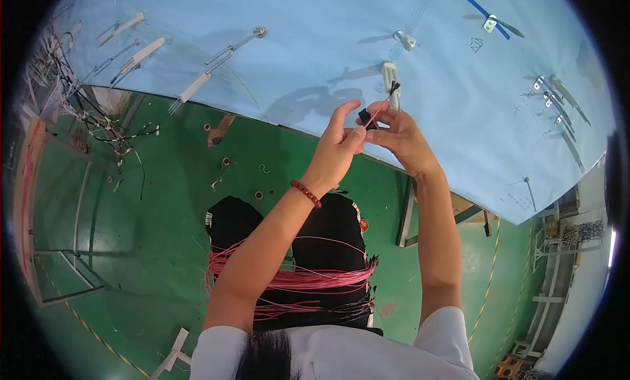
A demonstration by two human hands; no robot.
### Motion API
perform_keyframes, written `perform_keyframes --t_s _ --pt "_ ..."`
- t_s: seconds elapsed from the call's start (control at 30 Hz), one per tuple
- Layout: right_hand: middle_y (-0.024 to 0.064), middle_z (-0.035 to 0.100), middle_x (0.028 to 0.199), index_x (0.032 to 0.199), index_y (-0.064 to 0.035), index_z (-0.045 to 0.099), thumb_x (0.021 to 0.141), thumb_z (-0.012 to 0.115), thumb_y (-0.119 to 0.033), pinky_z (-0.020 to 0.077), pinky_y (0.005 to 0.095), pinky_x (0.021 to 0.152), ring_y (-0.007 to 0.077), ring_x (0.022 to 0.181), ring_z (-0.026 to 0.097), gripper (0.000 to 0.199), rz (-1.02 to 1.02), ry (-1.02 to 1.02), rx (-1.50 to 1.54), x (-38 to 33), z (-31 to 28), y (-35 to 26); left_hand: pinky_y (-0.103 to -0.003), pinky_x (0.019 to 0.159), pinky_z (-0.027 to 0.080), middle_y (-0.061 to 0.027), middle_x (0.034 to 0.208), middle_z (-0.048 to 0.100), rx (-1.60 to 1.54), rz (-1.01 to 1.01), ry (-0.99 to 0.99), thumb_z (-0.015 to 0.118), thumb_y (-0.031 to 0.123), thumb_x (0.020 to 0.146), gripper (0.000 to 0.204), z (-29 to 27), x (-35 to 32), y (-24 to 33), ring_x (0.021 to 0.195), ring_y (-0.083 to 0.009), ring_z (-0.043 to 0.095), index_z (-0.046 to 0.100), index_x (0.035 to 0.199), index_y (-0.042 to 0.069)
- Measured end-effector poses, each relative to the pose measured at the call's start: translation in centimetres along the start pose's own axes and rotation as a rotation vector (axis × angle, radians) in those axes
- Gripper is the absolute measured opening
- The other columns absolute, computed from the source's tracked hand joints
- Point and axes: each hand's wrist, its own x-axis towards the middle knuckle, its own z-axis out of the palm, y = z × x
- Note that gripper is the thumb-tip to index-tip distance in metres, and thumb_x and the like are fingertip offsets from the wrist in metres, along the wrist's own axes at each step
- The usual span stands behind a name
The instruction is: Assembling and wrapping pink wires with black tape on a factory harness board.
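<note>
Both my hands are raised in front of a pale blue board (315, 45). My left hand (338, 144) pinches a thin pink wire (377, 112) between thumb and forefinger. My right hand (397, 134) holds a small black connector (365, 118) that the wire runs into. The wire's black tip (394, 87) points up at a white fork-shaped peg (390, 75) on the board, just above my hands. A red bead bracelet (306, 193) is on my left wrist. A bundle of pink wires (308, 278) hangs across my waist, over black trousers.
Several white and metal fork pegs (141, 55) and small brackets (405, 39) stick out of the board. A blue line (479, 11) crosses its top right. Black cable harnesses (98, 124) hang at the left. Below is a green floor (157, 209) with small scraps and metal frame legs (405, 213).
</note>
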Motion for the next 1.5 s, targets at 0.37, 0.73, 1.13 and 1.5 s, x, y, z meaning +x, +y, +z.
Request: perform_keyframes --t_s 0.37,0.73,1.13,1.5 --pt "0.0067 0.058 0.100 0.104 -0.0038 0.051 0.073 0.073 0.001 0.0455 0.0305 0.091 0.0149 0.098 0.057 0.038 0.016 0.031 0.107 -1.1 -0.1 -0.2 -0.022 0.051 0.030 0.0031 0.065 0.045 -0.005 0.028 0.046 0.051 0.017 0.093 0.025 0.5 -0.1 -0.4 0.059 -0.0050 0.036 0.045 0.114 0.006" --pt "0.0047 0.061 0.085 0.090 0.0009 0.057 0.082 0.062 -0.004 0.0477 0.0273 0.074 0.0138 0.074 0.060 0.010 0.023 0.217 -0.082 -4.4 1.6 -1.5 -0.021 0.048 0.029 0.0040 0.063 0.047 0.141 0.208 0.050 0.047 0.008 0.094 0.015 1.3 -0.1 -1.1 0.056 -0.0029 0.034 0.054 0.107 0.008" --pt "0.0112 0.054 0.108 0.113 -0.0014 0.050 0.084 0.052 -0.010 0.0452 0.0350 0.081 0.0220 0.095 0.055 0.030 -0.593 0.695 -0.546 -3.3 3.5 1.3 -0.019 0.045 0.019 0.0088 0.062 0.032 -0.308 -0.158 -0.013 0.049 0.023 0.097 0.020 1.2 -3.7 -1.1 0.051 -0.0010 0.025 0.059 0.101 0.006" --pt "0.0130 0.052 0.119 0.100 -0.0019 0.053 0.092 0.048 -0.027 0.0471 0.0368 0.085 0.0224 0.098 0.057 0.027 -0.137 0.242 0.565 -3.1 5.2 5.1 -0.019 0.046 0.026 0.0075 0.063 0.038 -0.146 -0.077 0.065 0.052 0.021 0.095 0.019 0.8 -4.7 -0.4 0.053 -0.0026 0.032 0.059 0.098 0.004"
